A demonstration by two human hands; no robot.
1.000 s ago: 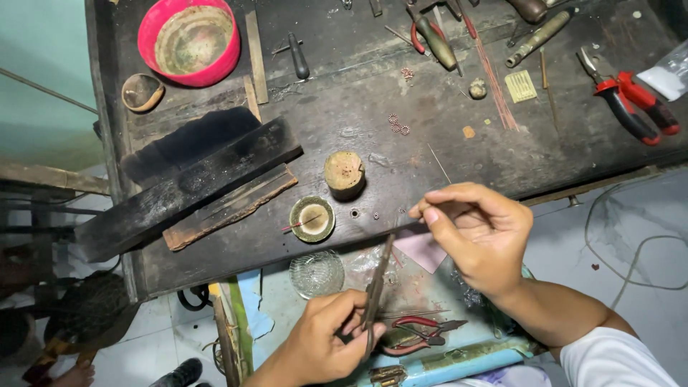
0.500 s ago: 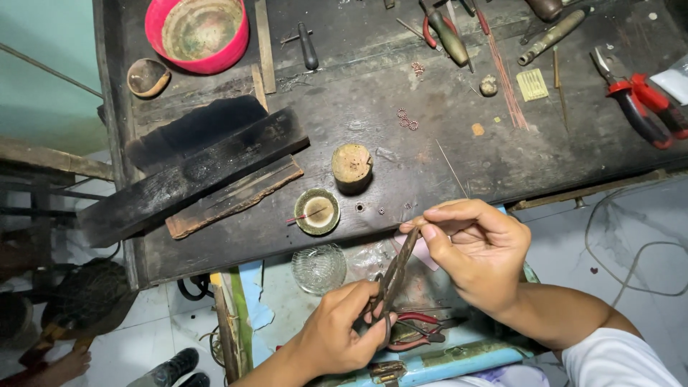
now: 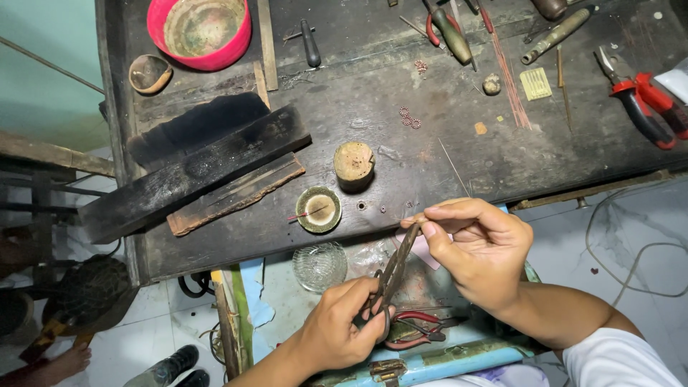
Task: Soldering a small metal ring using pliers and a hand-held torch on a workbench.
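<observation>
My left hand [image 3: 342, 326] grips the handles of a pair of dark metal snips [image 3: 396, 269], whose blades point up and to the right. My right hand [image 3: 479, 247] pinches something very small between thumb and forefinger right at the blade tips; the piece is too small to make out. Both hands hover over the near edge of a dark, scorched wooden workbench [image 3: 373, 136]. A small round dish [image 3: 318, 209] with a red stick across it and a short wooden stump [image 3: 354, 164] sit just beyond my hands.
A clear glass bowl [image 3: 319, 266] and red-handled pliers [image 3: 412, 328] lie in the open drawer below. Charred wood blocks [image 3: 193, 172] lie at left, a pink bowl [image 3: 200, 30] at the back. Red pliers [image 3: 645, 107], files and small copper rings [image 3: 409, 117] are scattered over the bench.
The snips have swung from upright to a slant, tips now meeting my right fingertips. My right hand has dropped slightly toward the bench edge.
</observation>
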